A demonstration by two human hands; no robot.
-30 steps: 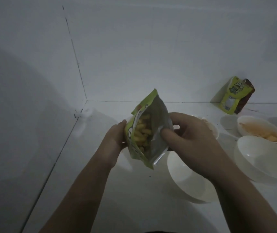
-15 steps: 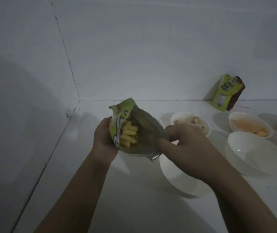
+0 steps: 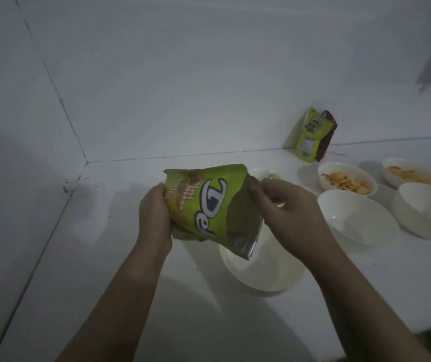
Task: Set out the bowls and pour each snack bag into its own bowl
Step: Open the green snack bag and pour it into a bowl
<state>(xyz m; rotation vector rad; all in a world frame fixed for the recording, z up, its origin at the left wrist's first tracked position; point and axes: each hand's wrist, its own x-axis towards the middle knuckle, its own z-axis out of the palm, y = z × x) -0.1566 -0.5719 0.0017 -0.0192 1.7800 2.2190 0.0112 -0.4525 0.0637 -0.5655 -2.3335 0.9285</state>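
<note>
Since the earlier frame the green bag (image 3: pixel 204 205) tips mouth-down at frame centre, left hand (image 3: pixel 154 212) gripping its base, right hand (image 3: pixel 285 207) pinching its opening, over the empty bowl (image 3: pixel 264 267); pouring step, calling next for steeper tilt.

Bench (image 3: pixel 120 296) left side and far-left corner bare, open for passing. Bag (image 3: pixel 204 205) tilted over near bowl (image 3: pixel 264 273), blocking it from above. Right side crowded: bowls (image 3: pixel 358 218) close together, pouches (image 3: pixel 313 137) against back wall.
</note>
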